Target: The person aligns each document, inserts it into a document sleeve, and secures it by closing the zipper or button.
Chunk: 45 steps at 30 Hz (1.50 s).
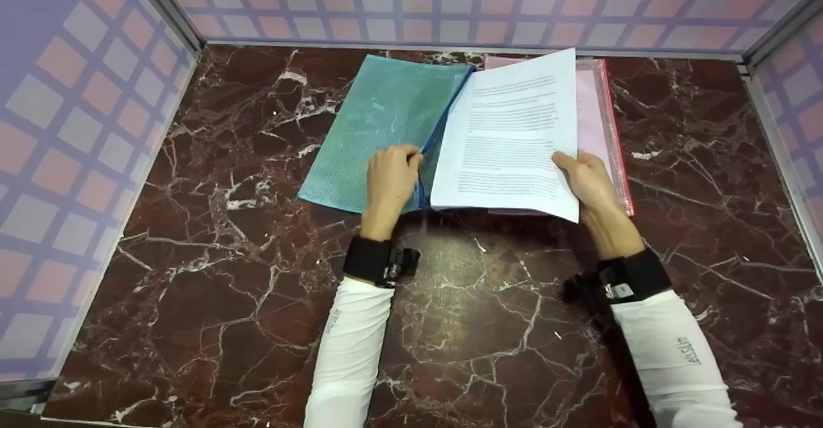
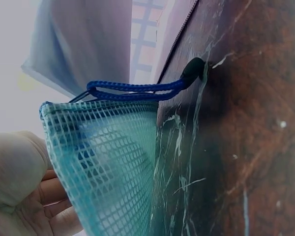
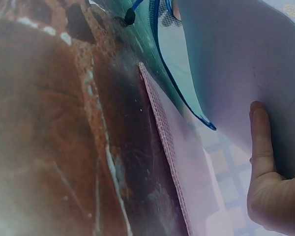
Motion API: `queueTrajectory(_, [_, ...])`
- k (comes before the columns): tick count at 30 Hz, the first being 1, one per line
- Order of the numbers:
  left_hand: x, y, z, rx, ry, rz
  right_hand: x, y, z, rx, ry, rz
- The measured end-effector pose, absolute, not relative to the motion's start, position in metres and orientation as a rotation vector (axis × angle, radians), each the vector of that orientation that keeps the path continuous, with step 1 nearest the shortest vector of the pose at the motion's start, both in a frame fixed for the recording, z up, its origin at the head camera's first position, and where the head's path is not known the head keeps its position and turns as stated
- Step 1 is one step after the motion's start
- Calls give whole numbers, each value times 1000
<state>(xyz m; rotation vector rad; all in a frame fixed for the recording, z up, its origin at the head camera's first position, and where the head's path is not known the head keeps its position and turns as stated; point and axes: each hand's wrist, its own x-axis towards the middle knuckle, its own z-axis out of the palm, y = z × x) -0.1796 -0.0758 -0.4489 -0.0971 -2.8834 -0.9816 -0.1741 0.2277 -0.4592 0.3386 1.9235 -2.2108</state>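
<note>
A teal mesh zipper pouch (image 1: 366, 126) lies on the left, its blue-edged opening facing right. My left hand (image 1: 390, 174) grips the pouch by this edge with curled fingers and holds it raised. In the left wrist view, a blue cord loop (image 2: 132, 88) with a dark end hangs from the pouch's corner. My right hand (image 1: 590, 180) pinches a sheaf of printed paper (image 1: 508, 126) at its right edge, thumb on top and fingers beneath. The sheaf's left side lies along the pouch's opening, and its right side is lifted. Beneath it, a pink mesh pouch (image 1: 593, 113) is partly hidden.
Both pouches are near the back of a dark red marbled tabletop (image 1: 193, 325). Checkered panels (image 1: 411, 4) with metal edges enclose the back and both sides. Each wrist wears a black strap with a camera (image 1: 402, 261).
</note>
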Motion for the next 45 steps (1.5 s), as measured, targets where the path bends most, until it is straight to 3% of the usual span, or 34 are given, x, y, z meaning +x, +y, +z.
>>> queueTrajectory(23, [-181,-74,-447,-92,-2904,-947,-179,210,-462,555,1862,-2335])
queueTrajectory(35, [-179,-74,-447,-93,-2898,-949,-176,208,-466,544,1914,-2342])
queueTrajectory(45, [-178,-71,-447,-67,-2923,-889,-175,197,-462,389,2190,-2147])
